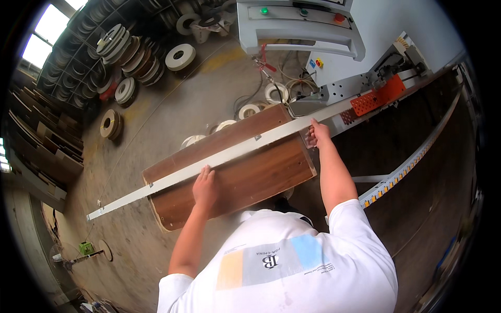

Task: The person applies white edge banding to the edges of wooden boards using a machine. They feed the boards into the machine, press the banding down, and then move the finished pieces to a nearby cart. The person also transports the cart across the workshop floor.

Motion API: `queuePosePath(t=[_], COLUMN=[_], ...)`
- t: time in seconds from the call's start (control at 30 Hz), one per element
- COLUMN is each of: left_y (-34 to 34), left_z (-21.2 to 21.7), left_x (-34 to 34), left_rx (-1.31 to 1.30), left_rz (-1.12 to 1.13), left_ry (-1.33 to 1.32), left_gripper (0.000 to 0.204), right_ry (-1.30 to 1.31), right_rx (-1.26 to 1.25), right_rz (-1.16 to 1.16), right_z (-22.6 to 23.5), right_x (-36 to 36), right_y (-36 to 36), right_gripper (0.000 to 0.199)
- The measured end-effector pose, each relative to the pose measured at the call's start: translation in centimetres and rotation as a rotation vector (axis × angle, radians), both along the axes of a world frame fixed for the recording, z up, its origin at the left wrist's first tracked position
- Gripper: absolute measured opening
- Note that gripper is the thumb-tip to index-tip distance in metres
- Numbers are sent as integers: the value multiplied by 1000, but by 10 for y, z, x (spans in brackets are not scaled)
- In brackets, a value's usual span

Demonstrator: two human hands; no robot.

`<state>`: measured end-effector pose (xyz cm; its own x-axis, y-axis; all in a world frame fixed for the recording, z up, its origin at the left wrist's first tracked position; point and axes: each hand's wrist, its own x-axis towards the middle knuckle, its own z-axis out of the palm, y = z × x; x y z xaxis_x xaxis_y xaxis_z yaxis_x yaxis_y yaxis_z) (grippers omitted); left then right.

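Board's near edge hidden — shirt covers it

Smooth wood-grain panel under a matt white strip.

One brown panel and one long white strip are in view, with two hands on them, left and right. One machine carries three round buttons. Tape rolls lie too many and overlapped to count.
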<state>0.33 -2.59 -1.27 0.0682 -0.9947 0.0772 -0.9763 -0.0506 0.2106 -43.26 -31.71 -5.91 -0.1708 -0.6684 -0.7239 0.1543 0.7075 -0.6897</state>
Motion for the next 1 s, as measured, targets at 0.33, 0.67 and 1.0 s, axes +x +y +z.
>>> queuePosePath(t=[0.33,0.67,1.0], left_y=[-46,-63,44], left_z=[-4,12,14], left_x=[-61,-91,45], left_rx=[41,40,48], left_rz=[-90,-167,106], left_ry=[55,140,-80], left_gripper=[41,53,57], right_ry=[108,19,114], right_rx=[3,-50,-155], right_rz=[334,412,209], right_z=[0,9,-16], right_x=[70,163,104], right_y=[53,101,65], right_gripper=[35,36,36])
